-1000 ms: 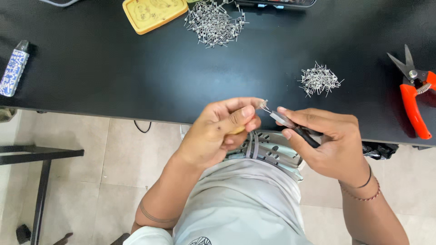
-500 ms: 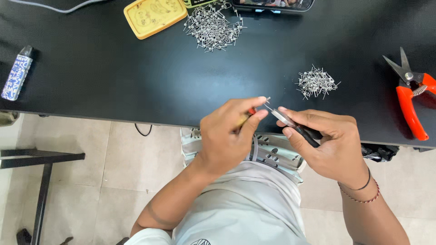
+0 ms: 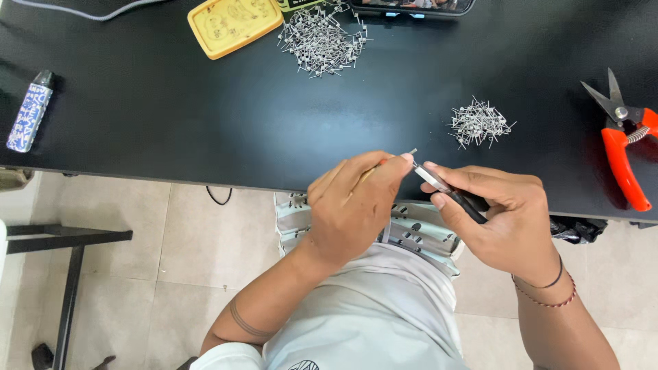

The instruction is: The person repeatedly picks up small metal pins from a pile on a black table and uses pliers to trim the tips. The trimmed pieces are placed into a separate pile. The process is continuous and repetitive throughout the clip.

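Note:
My left hand (image 3: 353, 205) pinches a small metal wire piece (image 3: 410, 153) between thumb and fingers, at the near edge of the black table (image 3: 171, 116). My right hand (image 3: 504, 216) grips a slim tool with a silver tip and black handle (image 3: 449, 192), its tip touching the wire piece. A small heap of similar metal pieces (image 3: 478, 123) lies on the table just beyond my right hand. A larger heap (image 3: 322, 41) sits at the far side.
A yellow tray (image 3: 233, 24) lies next to the larger heap. Orange-handled snips (image 3: 625, 147) rest at the right edge. A patterned blue and white small device (image 3: 29, 113) lies at the left. A dark device (image 3: 411, 5) lies at the far edge. Tiled floor shows below.
My left hand has turned and shifted slightly right, bringing the small piece up against the tool tip. My right hand has stayed nearly still.

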